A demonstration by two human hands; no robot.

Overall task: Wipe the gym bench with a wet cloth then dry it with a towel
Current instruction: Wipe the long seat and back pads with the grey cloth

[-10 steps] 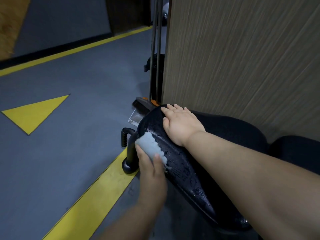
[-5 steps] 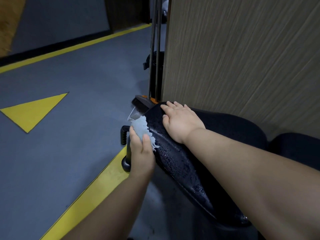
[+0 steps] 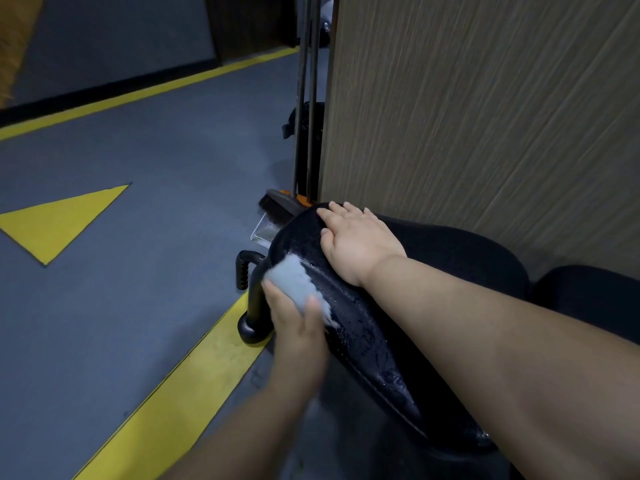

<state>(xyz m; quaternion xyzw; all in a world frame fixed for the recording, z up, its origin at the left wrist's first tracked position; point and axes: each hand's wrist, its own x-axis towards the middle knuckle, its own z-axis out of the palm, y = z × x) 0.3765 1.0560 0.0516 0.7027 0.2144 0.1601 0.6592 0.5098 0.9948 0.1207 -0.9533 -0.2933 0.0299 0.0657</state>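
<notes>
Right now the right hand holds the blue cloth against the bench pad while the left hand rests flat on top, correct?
No, the hands are swapped. In the head view the left hand holds the blue cloth against the bench pad while the right hand rests flat on top.

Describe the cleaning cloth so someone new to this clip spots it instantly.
From the tall wood-grain panel, drop to the black padded gym bench below it. On the pad's left edge, the left hand grips a small pale blue-grey wet cloth: the only light, soft thing against glossy black upholstery.
</notes>
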